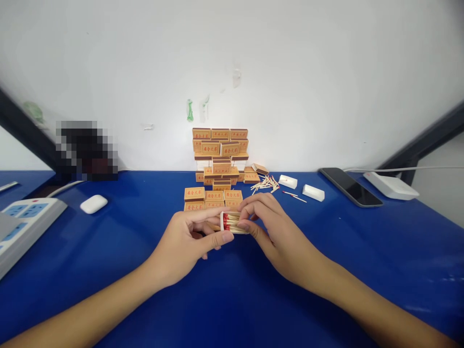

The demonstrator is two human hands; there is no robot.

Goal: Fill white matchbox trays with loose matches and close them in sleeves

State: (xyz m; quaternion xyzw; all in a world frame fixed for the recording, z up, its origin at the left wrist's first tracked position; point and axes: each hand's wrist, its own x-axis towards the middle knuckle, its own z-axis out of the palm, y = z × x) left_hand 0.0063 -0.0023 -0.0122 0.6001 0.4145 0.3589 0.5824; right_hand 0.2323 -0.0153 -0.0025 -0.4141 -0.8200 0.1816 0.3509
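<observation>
A white matchbox tray (222, 222) full of red-headed matches (232, 221) is held above the table, its open side towards me. My left hand (197, 237) grips the tray's left end, thumb below and fingers behind. The fingers of my right hand (266, 224) close over the right end, with the thumb against the matches; whether they pinch any match is hidden. Just behind lie matchboxes in rows (214, 195), partly covered by my hands. Farther back, yellow-and-brown matchboxes are built into a tiered stack (221, 150) near the wall.
Loose matches (266, 183) lie in a pile right of the stack, beside two white trays (288, 181) (313, 193). A phone (350, 187) and a white box (391, 186) are at the right. An earbud case (94, 204) and a power strip (32, 220) lie at the left.
</observation>
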